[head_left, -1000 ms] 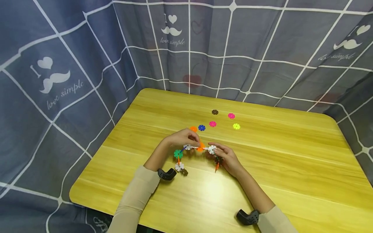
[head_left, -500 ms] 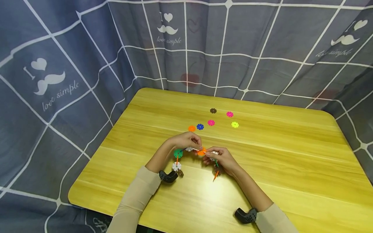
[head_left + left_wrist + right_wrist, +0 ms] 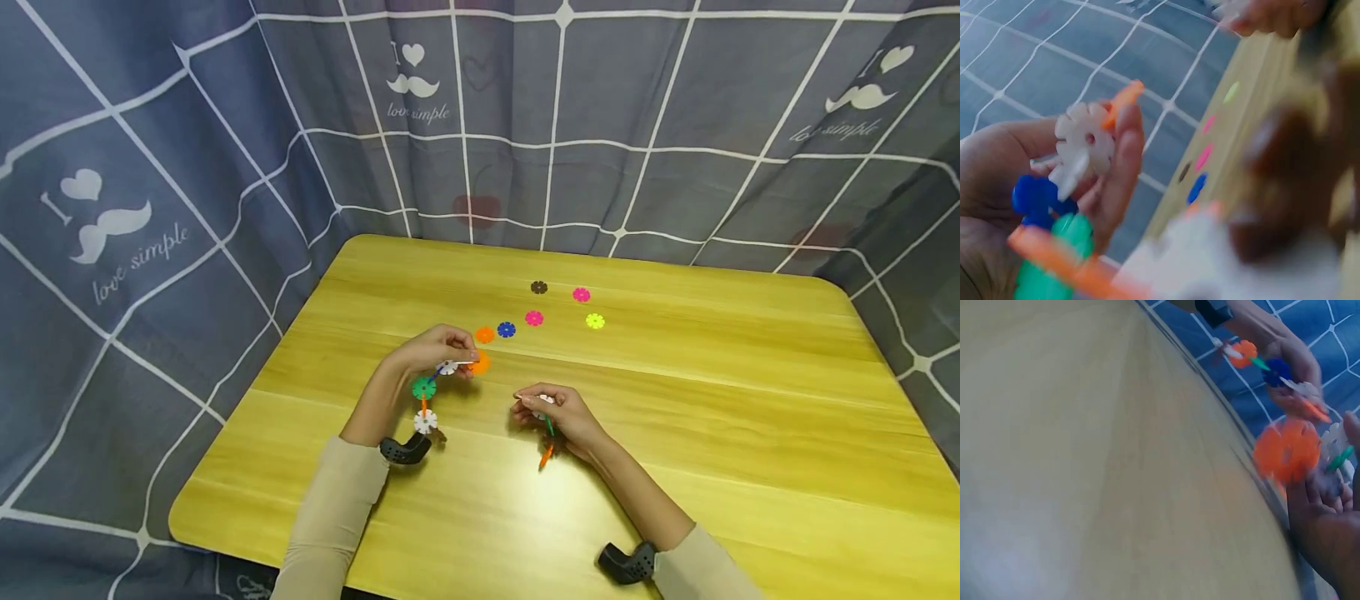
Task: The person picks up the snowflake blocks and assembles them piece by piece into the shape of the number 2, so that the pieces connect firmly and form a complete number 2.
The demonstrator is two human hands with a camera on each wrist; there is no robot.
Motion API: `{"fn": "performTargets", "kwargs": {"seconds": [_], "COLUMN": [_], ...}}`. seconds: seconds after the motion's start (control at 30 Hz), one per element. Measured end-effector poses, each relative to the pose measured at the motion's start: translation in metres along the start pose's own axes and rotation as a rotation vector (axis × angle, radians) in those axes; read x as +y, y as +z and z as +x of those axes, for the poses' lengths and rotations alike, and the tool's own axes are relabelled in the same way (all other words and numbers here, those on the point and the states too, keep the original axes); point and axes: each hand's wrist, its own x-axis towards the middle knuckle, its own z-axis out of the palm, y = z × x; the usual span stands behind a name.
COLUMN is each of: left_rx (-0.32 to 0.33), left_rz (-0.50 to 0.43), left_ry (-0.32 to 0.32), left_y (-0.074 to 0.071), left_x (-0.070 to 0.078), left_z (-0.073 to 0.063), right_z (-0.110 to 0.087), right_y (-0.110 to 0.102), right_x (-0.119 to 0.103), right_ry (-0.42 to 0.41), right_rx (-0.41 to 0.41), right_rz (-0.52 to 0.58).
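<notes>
The wooden desk point(image 3: 750, 400), yellow and grained lengthwise, had rounded corners at far left, far right and near left, and a patch of light shone on its surface toward the near edge. A grey-blue curtain point(image 3: 517, 175) hung behind the far edge and past the left and right edges, crossed by wavy white grid lines and printed with hearts, moustaches and the words "love simple". Between the hands and the far edge six loose notched discs lay flat: a brown disc point(image 3: 539, 287) and a pink disc point(image 3: 581, 295) farthest back, a second pink disc point(image 3: 534, 318) and a yellow disc point(image 3: 595, 321) nearer, then a blue disc point(image 3: 506, 330) and an orange disc point(image 3: 484, 335) toward the left edge. The left hand point(image 3: 433, 350), over the left part of the desk, pinched the longer strand of joined discs point(image 3: 423, 388) between thumb and fingers near its orange end; from there the strand bent through white, blue, green, orange and white toward a brown piece on the near-edge side. The right hand point(image 3: 566, 417), closer to the right edge, pinched the shorter strand point(image 3: 549, 426) by a white part, with green, brown and orange pieces hanging toward the near edge. The strands were apart; whether their lower ends touched the desk I could not tell. Beige sleeves point(image 3: 318, 508) covered both forearms, and a black device point(image 3: 405, 450) sat at the left wrist.
</notes>
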Motion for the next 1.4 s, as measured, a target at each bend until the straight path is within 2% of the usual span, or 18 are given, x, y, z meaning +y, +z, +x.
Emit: {"fn": "performTargets", "kwargs": {"seconds": [0.07,0.13,0.33,0.37,0.5,0.57,0.8,0.87,1.07,1.27,1.4], "left_rx": [-0.024,-0.036,0.038,0.046,0.041,0.047,0.053,0.042,0.008,-0.002,-0.032], "left_rz": [-0.044,-0.054,0.152,0.174,0.139,0.157,0.232,0.208,0.050,0.028,-0.035], "left_ry": [0.010,0.033,0.070,0.065,0.046,0.040,0.049,0.048,0.010,-0.017,-0.030], "left_y": [0.008,0.019,0.044,0.046,0.050,0.050,0.050,0.050,0.050,0.049,0.047], "left_x": [0.001,0.003,0.002,0.003,0.007,0.007,0.002,0.001,-0.004,-0.008,-0.011], "left_z": [0.002,0.007,0.018,0.019,0.018,0.018,0.019,0.018,0.019,0.021,0.022], "right_z": [0.000,0.001,0.000,0.000,0.001,0.001,0.002,0.003,0.005,0.005,0.004], "right_y": [0.000,0.000,-0.002,-0.003,-0.004,-0.004,0.001,0.002,0.004,0.005,0.004], "right_x": [0.001,0.001,0.000,0.000,0.001,0.001,-0.001,0.000,0.001,0.001,0.001], "right_ry": [0.012,0.014,0.031,0.035,0.031,0.029,0.027,0.022,0.029,0.044,0.035], "right_rx": [-0.043,-0.046,-0.007,-0.002,-0.007,-0.003,0.077,0.078,0.071,0.086,0.081], "right_rz": [0.018,0.068,0.172,0.180,0.193,0.182,0.112,0.098,0.104,0.091,0.098]}}
